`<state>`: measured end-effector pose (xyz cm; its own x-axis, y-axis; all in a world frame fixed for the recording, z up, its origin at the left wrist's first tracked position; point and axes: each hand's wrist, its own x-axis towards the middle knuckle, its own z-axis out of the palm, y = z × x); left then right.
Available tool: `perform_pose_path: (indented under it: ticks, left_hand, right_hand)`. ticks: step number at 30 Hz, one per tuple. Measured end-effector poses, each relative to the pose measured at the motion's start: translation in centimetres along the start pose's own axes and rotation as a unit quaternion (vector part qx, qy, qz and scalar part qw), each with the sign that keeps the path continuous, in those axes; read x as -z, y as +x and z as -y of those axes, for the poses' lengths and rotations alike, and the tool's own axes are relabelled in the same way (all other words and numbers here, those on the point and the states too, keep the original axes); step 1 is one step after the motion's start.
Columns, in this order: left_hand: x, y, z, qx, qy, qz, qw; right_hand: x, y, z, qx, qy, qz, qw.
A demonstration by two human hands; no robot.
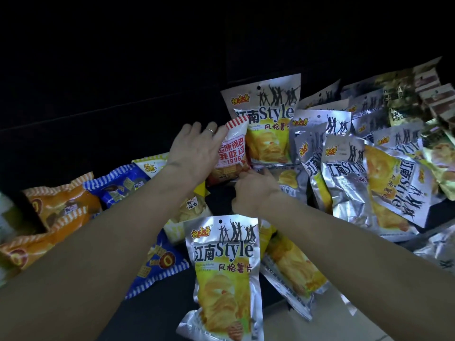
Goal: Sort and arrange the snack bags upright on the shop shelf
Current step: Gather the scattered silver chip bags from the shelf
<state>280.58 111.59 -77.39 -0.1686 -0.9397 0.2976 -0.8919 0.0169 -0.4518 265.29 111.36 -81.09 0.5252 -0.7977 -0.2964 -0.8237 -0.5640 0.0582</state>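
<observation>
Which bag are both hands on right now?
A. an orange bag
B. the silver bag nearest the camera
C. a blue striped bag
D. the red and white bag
D: the left hand rests against the upper left side of the red and white bag, and the right hand pinches its bottom edge; the blue, orange and near silver bags lie untouched.
</observation>
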Motion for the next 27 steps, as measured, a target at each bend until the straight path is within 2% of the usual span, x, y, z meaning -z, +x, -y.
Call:
perform_pose_path:
  ticks: [6,10,16,27]
  left_hand:
    - [-1.2,-0.1,-1.0,-0.019,-0.014,-0.006,1.000]
    - [-1.4,0.0,-2.3,-0.033,-0.021,0.023,0.999]
    - [-1.3,1.1,-3.5,-0.010,-0.009,0.028,1.000]
    - [-1.5,1.1,-3.1,-0.038,-0.011,0.037,0.999]
  right_hand:
    - [0.4,0.2,0.6,0.001,-0.025,0.028,0.999]
    - [0.7,0.0,0.6,0.013,-0.060,0.064,0.996]
    - [0.5,-0.6,-0.4,0.005,-0.006,0.006,1.000]
    - [0.4,-1.2,-1.5,-0.008,-0.002,0.006,1.000]
